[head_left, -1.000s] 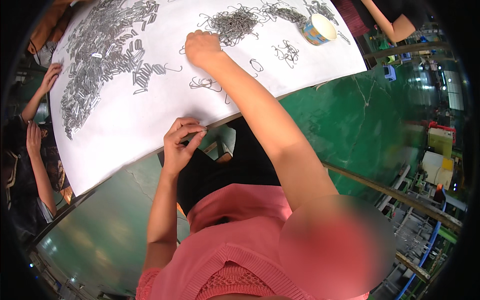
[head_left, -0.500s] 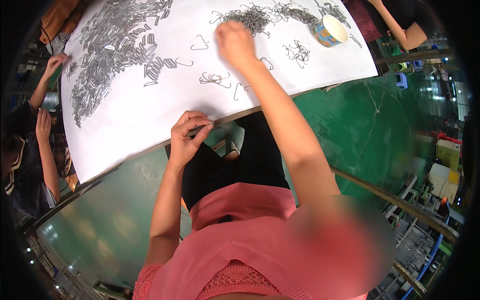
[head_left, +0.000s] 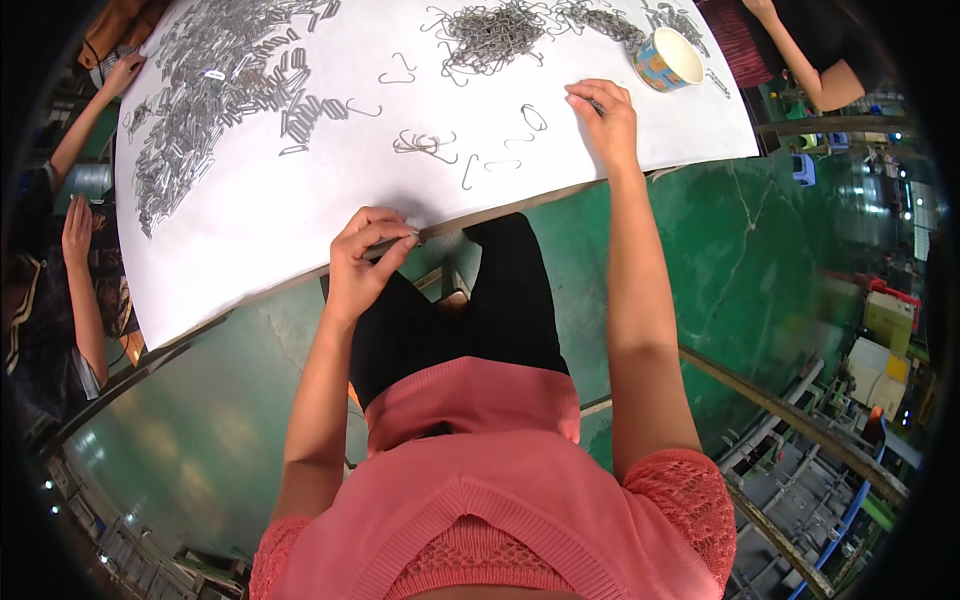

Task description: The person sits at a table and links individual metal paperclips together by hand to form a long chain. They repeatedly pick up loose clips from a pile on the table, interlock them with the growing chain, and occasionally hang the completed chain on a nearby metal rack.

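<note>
My left hand [head_left: 358, 262] is closed at the table's front edge, thumb and fingertips pinching a small metal piece [head_left: 413, 231] whose kind I cannot make out. To the right, my right hand [head_left: 610, 125] rests at the table with its fingers curled around bent wire hooks [head_left: 597, 106], mostly hidden by the fingers. Between the hands lie a few loose wire hooks [head_left: 425, 143] and a small wire loop [head_left: 535, 118]. Farther back is a tangled heap of wire hooks [head_left: 492, 38].
A large pile of narrow metal clips [head_left: 215, 85] spreads over the left of the white table [head_left: 270, 220]. A patterned paper cup [head_left: 668, 60] stands at the back right. Other people's arms [head_left: 85, 290] reach in at the left and a forearm [head_left: 800, 70] at the far right.
My right hand has moved from the tangled heap rightward and nearer, onto the spot where a small cluster of wire hooks lay. The left hand keeps its pinch.
</note>
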